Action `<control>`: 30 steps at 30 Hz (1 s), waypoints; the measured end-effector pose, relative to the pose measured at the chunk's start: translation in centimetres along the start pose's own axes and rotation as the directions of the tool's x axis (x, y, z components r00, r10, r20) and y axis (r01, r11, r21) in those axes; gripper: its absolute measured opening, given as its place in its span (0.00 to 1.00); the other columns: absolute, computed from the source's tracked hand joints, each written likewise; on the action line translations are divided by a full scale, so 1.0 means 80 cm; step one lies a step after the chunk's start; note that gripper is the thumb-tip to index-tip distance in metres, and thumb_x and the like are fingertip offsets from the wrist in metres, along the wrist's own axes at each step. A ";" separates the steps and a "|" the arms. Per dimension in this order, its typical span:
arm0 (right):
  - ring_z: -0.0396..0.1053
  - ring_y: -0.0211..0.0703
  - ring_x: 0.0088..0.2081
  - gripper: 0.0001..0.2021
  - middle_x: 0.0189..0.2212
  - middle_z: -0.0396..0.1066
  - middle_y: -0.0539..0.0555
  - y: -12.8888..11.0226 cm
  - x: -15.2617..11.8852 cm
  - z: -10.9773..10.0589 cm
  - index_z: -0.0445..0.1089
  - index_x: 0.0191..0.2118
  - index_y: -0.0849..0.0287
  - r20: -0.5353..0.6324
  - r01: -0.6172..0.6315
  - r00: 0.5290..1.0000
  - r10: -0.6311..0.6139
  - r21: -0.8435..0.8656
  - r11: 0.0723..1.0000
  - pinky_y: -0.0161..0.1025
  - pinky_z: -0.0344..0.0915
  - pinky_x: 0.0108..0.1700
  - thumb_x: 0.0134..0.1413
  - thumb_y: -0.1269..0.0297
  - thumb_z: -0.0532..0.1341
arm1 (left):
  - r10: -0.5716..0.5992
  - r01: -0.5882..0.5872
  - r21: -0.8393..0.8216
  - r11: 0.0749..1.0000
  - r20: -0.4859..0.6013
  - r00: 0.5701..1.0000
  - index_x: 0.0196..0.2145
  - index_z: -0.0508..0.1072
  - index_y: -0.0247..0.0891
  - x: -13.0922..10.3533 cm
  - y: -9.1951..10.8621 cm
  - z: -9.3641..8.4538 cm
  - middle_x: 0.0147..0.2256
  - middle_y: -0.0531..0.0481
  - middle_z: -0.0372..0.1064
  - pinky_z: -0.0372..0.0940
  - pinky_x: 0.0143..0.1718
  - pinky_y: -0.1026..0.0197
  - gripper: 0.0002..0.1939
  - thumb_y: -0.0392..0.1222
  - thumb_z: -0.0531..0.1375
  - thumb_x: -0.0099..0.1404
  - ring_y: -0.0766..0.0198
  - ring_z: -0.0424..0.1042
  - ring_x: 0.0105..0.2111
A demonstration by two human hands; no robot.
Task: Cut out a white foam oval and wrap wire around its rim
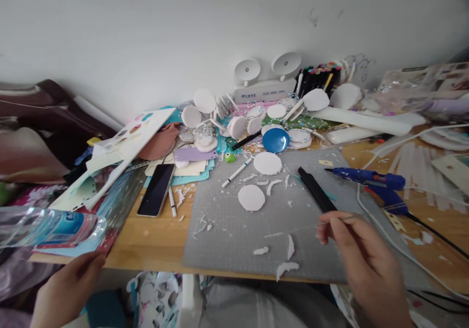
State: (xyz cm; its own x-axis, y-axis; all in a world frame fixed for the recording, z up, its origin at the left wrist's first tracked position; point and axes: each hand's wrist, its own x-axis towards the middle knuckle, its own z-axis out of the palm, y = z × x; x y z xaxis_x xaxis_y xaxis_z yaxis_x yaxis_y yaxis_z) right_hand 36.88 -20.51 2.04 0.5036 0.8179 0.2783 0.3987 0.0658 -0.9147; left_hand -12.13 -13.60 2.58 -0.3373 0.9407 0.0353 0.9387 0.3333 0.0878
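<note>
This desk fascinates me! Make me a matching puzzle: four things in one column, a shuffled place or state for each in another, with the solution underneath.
Things
1. Right hand
2. Phone
3. Glue gun
4. Bottle

Places and states
A. Lying on its side at the picture's left edge
B. Blue, its tip over the grey mat
C. At the near end of a long black object
D. Screen dark, a white pen beside it

Pairs: 1-C, 2-D, 3-B, 4-A

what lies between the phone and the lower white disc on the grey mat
In the head view, a white pen and white scraps, nearer the phone, then grey mat.
</note>
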 end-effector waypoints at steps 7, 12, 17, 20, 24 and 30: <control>0.66 0.38 0.28 0.09 0.26 0.68 0.50 0.002 0.000 0.001 0.70 0.35 0.55 0.004 -0.009 1.000 0.009 0.025 1.000 0.32 0.65 0.30 0.63 0.58 0.56 | 0.044 0.007 0.249 0.968 -0.199 0.979 0.42 0.75 0.40 0.015 0.055 0.013 0.35 0.46 0.76 0.60 0.31 0.60 0.21 0.52 0.47 0.68 0.51 0.74 0.34; 0.67 0.36 0.29 0.09 0.28 0.69 0.50 0.008 -0.003 0.009 0.71 0.36 0.55 0.007 -0.102 0.995 0.102 0.181 0.978 0.31 0.66 0.32 0.63 0.58 0.57 | 0.292 -0.350 -0.070 0.934 -0.412 0.863 0.41 0.74 0.38 -0.010 0.127 -0.013 0.42 0.45 0.75 0.63 0.50 0.52 0.12 0.46 0.58 0.64 0.51 0.73 0.45; 0.68 0.36 0.31 0.07 0.32 0.71 0.51 0.000 -0.006 0.025 0.72 0.37 0.54 0.055 -0.197 0.980 0.192 0.429 0.881 0.30 0.68 0.31 0.62 0.58 0.59 | 0.590 -0.359 -0.788 0.500 0.006 0.808 0.44 0.74 0.39 -0.085 0.237 -0.017 0.40 0.46 0.76 0.70 0.39 0.62 0.13 0.47 0.56 0.67 0.60 0.75 0.37; 0.68 0.34 0.30 0.08 0.30 0.71 0.50 -0.012 -0.006 0.029 0.73 0.36 0.54 0.072 -0.215 0.976 0.205 0.473 0.854 0.29 0.68 0.30 0.61 0.59 0.59 | 0.678 -0.233 -0.912 0.337 0.064 0.732 0.41 0.75 0.38 -0.111 0.284 -0.007 0.35 0.46 0.75 0.69 0.37 0.64 0.12 0.46 0.58 0.66 0.63 0.74 0.35; 0.67 0.33 0.29 0.08 0.29 0.70 0.50 -0.019 -0.010 0.029 0.73 0.35 0.54 0.064 -0.230 0.971 0.229 0.491 0.840 0.28 0.68 0.30 0.61 0.58 0.60 | 0.691 -0.231 -0.914 0.334 0.071 0.719 0.33 0.76 0.37 -0.121 0.308 0.003 0.29 0.48 0.73 0.65 0.33 0.66 0.08 0.44 0.60 0.64 0.65 0.71 0.31; 0.67 0.34 0.28 0.08 0.28 0.70 0.50 -0.017 -0.010 0.028 0.74 0.34 0.55 0.061 -0.230 0.971 0.232 0.513 0.827 0.31 0.66 0.28 0.60 0.59 0.60 | 0.721 -0.263 -0.911 0.318 0.052 0.691 0.28 0.73 0.36 -0.119 0.305 -0.007 0.27 0.50 0.70 0.64 0.33 0.66 0.11 0.42 0.58 0.66 0.66 0.69 0.29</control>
State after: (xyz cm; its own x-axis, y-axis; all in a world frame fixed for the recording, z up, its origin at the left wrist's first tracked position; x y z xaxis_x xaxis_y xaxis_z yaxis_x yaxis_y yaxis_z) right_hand 34.21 -19.96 2.44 0.5348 0.8440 0.0398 -0.1797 0.1597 -0.9707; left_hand 13.93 -14.48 4.91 0.4478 0.8935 0.0356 0.3222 -0.1984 0.9256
